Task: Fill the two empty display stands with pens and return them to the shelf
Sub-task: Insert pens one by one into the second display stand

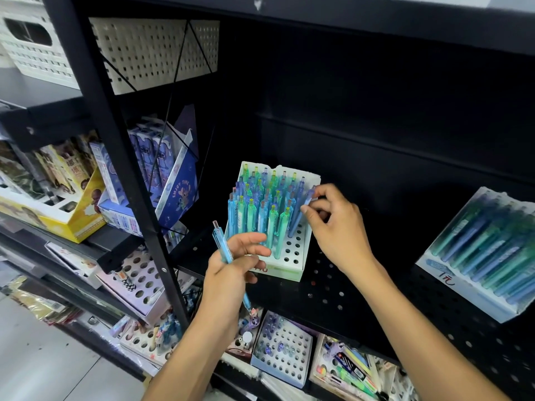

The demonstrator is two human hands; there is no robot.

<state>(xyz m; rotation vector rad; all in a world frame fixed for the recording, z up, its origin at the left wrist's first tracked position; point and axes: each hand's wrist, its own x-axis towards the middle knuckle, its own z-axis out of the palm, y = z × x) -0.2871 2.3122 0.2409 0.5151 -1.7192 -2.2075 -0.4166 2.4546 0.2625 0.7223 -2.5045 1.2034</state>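
The white display stand [292,257] sits on the black perforated shelf [347,299], and it is nearly full: rows of translucent blue and green pens [260,204] stand upright in its holes, with open holes left along the near right corner, just below the right fingers. The right hand [335,224] reaches in over that right edge, thumb and fingertips pinching the top of a bluish pen [299,215] that leans in the stand, its lower end down among the holes. The left hand [234,270] hovers just in front of the stand, palm up, fingers loosely curled round a single light-blue pen [224,250]; the clicker end pokes up above the fingers, the tip runs down past the wrist. Well off to the right of the right hand, a second white stand [451,282] lies tilted on the same shelf, packed with blue and green pens [492,250]. Below the left forearm, on the lower shelf, a pale blue stand [282,351] holds only a few pens among mostly bare holes. Left of the left fingers, beyond the black upright, a yellow box [72,224] and blue boxes [150,169] hold other stationery.
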